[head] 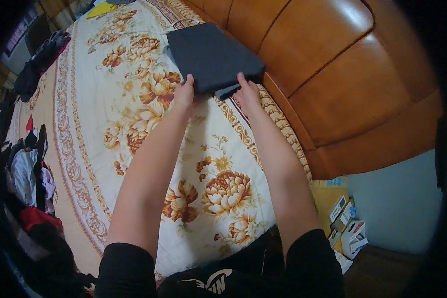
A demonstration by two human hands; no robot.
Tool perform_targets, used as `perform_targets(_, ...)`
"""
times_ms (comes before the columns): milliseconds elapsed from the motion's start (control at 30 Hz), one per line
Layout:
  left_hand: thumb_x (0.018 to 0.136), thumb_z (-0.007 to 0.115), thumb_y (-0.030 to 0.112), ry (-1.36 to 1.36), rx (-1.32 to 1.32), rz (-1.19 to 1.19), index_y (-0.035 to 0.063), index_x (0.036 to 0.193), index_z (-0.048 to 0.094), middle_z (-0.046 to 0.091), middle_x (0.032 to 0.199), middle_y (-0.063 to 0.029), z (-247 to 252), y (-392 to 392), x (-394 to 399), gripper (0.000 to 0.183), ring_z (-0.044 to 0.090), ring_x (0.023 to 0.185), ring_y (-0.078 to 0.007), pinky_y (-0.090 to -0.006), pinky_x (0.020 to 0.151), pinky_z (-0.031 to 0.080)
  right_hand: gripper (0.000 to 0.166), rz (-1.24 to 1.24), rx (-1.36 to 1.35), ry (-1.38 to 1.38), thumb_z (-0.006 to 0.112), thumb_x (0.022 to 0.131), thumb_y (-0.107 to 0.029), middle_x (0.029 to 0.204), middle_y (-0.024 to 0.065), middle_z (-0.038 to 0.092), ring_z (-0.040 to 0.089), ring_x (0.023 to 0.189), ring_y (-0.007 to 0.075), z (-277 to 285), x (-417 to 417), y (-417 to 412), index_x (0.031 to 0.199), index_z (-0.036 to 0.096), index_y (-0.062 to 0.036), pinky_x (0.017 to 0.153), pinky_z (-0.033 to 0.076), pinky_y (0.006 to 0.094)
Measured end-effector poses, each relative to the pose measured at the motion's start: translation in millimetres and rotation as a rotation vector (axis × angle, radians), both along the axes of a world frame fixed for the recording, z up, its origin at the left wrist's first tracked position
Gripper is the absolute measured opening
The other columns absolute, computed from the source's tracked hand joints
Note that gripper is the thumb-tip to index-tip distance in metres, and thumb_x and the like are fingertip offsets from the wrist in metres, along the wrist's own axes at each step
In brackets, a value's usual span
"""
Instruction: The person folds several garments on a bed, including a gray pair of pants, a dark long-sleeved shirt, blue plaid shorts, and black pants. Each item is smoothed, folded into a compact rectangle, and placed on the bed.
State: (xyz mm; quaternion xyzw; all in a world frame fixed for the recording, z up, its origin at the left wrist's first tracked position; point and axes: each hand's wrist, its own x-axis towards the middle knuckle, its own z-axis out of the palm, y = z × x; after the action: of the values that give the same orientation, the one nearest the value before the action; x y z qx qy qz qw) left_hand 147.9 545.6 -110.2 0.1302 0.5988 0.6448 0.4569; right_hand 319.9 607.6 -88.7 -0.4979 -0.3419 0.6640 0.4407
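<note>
A folded dark grey cloth (214, 56) lies near the headboard, at the upper middle of a bed with a floral bedspread (134, 85). My left hand (185, 93) grips its near left corner, thumb on top and fingers beneath. At the near right part, my right hand (247, 93) holds the same cloth, thumb on top. A lighter grey-blue layer (227, 91) shows under the near edge, between my hands. Another bit of lighter cloth peeks out at the far left side of the dark piece. The undersides of both hands are hidden.
The brown leather headboard (331, 74) rises along the right. Piled clothes (26, 178) line the bed's left side, with dark clothing (41, 67) farther up. A yellow item (101, 10) lies at the far end. A bedside surface (322, 193) at lower right holds small items.
</note>
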Motion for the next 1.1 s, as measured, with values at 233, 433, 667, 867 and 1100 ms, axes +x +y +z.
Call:
perform_targets(233,0.089,0.043,0.006,-0.403,0.177,0.028,-0.0001,0.111,0.042,0.05,0.107,-0.014,55,0,23,0.022,0.055,0.087,-0.0289,-0.0418,0.067,0.057,0.036,0.022,0.142,-0.001,0.069,0.077,-0.027,0.077,0.0054,0.054,0.043,0.053,0.0117,-15,-20,-10,0.09,0.048,-0.0002,0.045,0.036,0.0254)
perform_targets(433,0.088,0.044,0.008,-0.326,0.129,-0.034,0.0037,0.11,0.045,0.052,0.107,-0.014,70,-25,20,0.023,0.054,0.093,-0.0299,-0.0415,0.073,0.054,0.009,-0.175,0.283,-0.154,0.055,0.077,0.004,0.072,0.0056,0.051,0.047,0.058,0.0132,-25,-63,-51,0.076,0.046,0.0006,0.049,0.038,0.0272)
perform_targets(667,0.084,0.046,0.008,-0.135,-0.046,-0.155,0.0011,0.106,0.048,0.053,0.1,-0.0129,17,-26,7,0.022,0.055,0.09,-0.0268,-0.0424,0.077,0.049,0.019,-0.256,0.165,0.127,0.059,0.08,-0.007,0.087,0.0071,0.053,0.05,0.072,0.0155,-47,-51,-63,0.093,0.047,-0.0001,0.054,0.04,0.0269)
perform_targets(867,0.086,0.046,0.006,-0.184,0.099,-0.211,-0.0023,0.103,0.046,0.053,0.097,-0.0142,-8,-30,3,0.019,0.056,0.084,-0.0266,-0.0417,0.078,0.05,0.066,-0.362,0.052,0.174,0.067,0.077,-0.019,0.118,0.0169,0.044,0.047,0.103,0.0249,-3,-63,-61,0.126,0.028,-0.0003,0.084,0.04,0.0321)
perform_targets(1100,0.078,0.061,0.008,0.045,-0.01,-0.293,0.0036,0.114,0.042,0.055,0.085,-0.0037,24,-178,18,0.041,0.05,0.074,-0.0117,-0.0255,0.066,0.043,0.033,-0.397,0.254,-0.375,0.06,0.07,-0.001,0.088,0.0119,0.054,0.054,0.079,0.0199,-80,-19,-51,0.101,0.047,0.0008,0.07,0.046,0.0324)
